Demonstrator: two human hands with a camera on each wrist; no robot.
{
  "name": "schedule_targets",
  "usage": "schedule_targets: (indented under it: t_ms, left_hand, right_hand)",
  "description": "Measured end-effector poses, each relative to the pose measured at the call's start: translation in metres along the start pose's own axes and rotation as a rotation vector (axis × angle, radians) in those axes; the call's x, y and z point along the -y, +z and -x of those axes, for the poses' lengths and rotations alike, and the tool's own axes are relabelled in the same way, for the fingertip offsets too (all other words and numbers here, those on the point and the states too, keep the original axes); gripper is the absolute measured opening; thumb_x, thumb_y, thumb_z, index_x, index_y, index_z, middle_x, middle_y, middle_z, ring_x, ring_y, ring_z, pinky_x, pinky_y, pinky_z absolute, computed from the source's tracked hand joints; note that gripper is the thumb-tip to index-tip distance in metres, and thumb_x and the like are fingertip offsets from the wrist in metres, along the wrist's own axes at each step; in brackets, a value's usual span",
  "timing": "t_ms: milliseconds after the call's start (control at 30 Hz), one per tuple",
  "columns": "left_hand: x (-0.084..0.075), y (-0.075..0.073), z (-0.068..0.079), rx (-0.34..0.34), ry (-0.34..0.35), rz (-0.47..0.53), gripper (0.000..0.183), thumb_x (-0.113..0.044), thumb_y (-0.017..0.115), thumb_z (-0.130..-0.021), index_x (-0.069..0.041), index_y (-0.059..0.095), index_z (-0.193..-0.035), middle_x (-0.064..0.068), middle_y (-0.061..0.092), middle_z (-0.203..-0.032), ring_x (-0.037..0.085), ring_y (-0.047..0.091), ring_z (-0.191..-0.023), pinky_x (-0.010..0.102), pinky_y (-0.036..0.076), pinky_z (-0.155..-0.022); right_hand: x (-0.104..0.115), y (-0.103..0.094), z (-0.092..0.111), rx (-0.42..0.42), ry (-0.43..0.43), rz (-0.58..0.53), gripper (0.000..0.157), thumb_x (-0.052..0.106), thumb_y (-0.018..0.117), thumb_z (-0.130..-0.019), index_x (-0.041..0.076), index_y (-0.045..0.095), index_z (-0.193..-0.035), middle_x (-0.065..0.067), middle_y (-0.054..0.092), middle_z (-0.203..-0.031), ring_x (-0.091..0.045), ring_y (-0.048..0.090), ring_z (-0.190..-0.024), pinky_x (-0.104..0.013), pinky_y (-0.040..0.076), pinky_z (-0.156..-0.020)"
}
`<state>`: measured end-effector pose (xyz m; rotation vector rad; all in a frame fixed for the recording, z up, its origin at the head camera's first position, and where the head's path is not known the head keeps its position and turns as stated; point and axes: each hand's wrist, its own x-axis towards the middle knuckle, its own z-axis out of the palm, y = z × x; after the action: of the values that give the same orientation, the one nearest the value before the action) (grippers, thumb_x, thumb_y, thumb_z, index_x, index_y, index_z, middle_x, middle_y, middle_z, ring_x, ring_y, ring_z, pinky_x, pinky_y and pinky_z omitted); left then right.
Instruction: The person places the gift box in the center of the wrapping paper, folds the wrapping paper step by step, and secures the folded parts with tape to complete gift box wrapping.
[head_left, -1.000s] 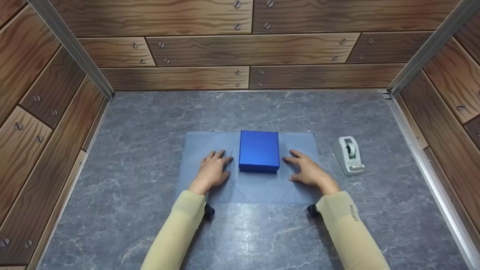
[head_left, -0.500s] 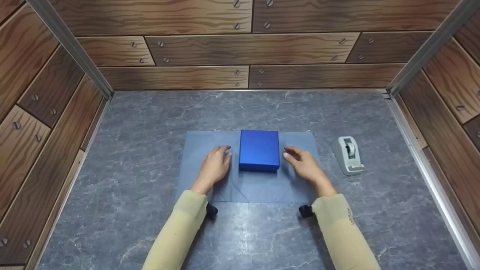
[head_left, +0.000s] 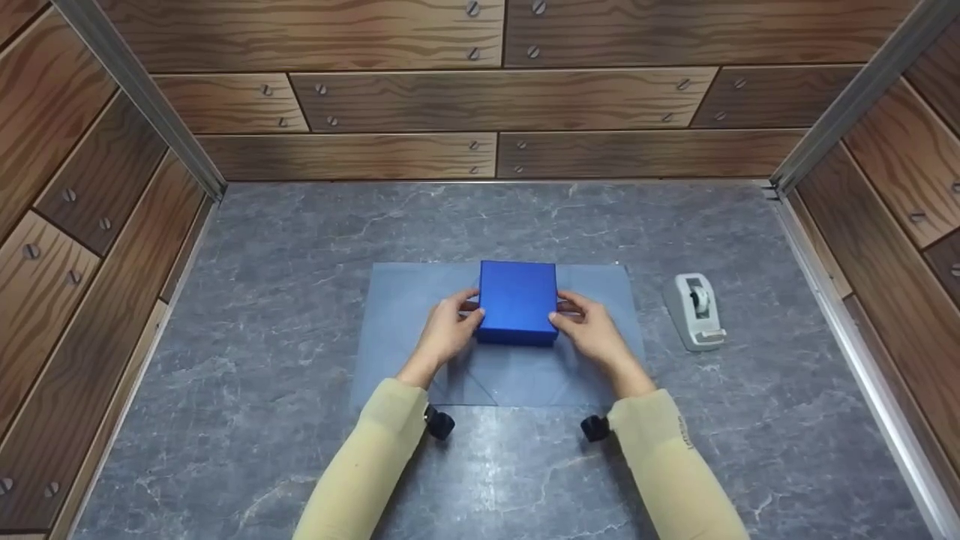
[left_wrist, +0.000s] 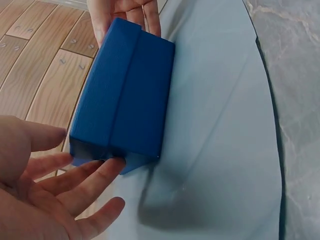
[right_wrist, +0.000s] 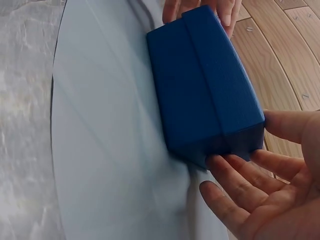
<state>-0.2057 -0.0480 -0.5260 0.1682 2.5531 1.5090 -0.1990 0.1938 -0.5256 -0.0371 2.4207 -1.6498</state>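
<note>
Left hand [head_left: 444,330]: fingers and thumb gripped blue box [head_left: 517,296] at left side | Right hand [head_left: 598,336]: gripped right side | Blue box: rested on blue sheet [head_left: 397,307] | Tape dispenser [head_left: 694,311]: stood right of sheet

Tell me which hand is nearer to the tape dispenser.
The right hand. It is at the right side of the blue box, with the tape dispenser off to its right. The left hand is farther, on the box's opposite side.
</note>
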Motion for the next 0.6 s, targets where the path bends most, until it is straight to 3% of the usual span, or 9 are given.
schedule_targets:
  t_ms: [200, 600]
  left_hand:
    - [0.001, -0.008, 0.007, 0.001, -0.005, 0.013, 0.04, -0.014, 0.057, -0.09, -0.009, 0.05, -0.129, 0.011, 0.06, -0.108, 0.02, 0.061, -0.091, 0.03, 0.051, -0.072]
    - [0.003, -0.028, 0.034, 0.013, -0.043, 0.073, 0.044, -0.01, 0.061, -0.086, -0.007, 0.049, -0.129, 0.011, 0.059, -0.1, 0.018, 0.062, -0.081, 0.03, 0.052, -0.065]
  right_hand:
    - [-0.001, 0.007, 0.001, 0.004, -0.004, -0.01, 0.053, 0.014, 0.061, -0.088, -0.001, 0.041, -0.134, -0.022, 0.053, -0.118, -0.032, 0.055, -0.104, -0.034, 0.05, -0.074]
    - [0.008, 0.022, 0.012, 0.059, -0.061, -0.033, 0.051, 0.01, 0.063, -0.086, -0.003, 0.043, -0.131, -0.022, 0.053, -0.116, -0.033, 0.056, -0.103, -0.033, 0.051, -0.075]
